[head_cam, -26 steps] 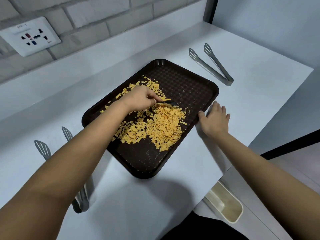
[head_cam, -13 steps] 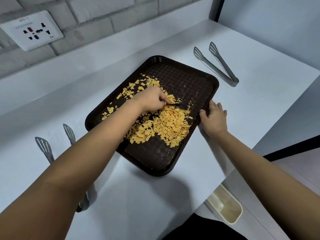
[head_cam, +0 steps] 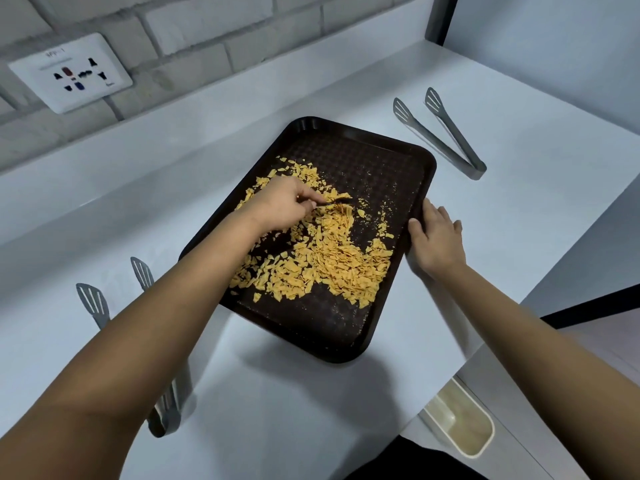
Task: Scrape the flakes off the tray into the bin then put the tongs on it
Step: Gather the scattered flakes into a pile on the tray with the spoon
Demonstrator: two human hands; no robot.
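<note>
Flakes (head_cam: 332, 261) just below left-hand fingers (head_cam: 304, 199).

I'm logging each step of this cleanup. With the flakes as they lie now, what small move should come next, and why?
Probably another short sweep with the dark scraper in the left hand, toward the tray edge the right hand steadies. The flakes are heaped mid-tray, with strays behind, and the bin sits below the counter edge.

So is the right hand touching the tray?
Touching. The head view shows the right hand lying against the right rim of the tray, with the thumb on the rim's edge and no counter showing between them.
</note>
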